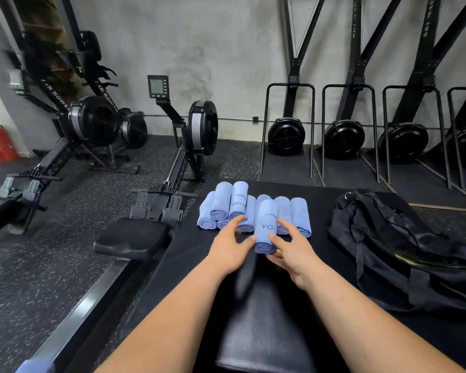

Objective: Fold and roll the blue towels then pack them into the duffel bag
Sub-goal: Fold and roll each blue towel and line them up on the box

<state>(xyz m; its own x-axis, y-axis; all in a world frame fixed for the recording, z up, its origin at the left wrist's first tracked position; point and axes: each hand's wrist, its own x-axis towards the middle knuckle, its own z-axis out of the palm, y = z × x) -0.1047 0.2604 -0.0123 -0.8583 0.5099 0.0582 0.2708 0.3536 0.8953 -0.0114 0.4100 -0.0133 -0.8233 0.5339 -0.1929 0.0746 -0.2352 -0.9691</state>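
On the black mat (320, 254), centre: 1 rolled towel (265, 230), blue, lettering up, set between 2 hands. Right hand (288, 243): thumb on top, fingers curled round the roll's near end, a holding grip. Left hand (230, 244): fingers loosely spread, thumb tip steadying the other side, nothing clasped; likely there to stop the roll springing loose. Just behind, touching: stack of rolled towels (226, 205), ends facing the person, apparently staged for packing. Right, apart: duffel bag (388, 238), black, slumped, zip seemingly undone, contents not visible. Left, on the floor: rowing machine (189, 146).
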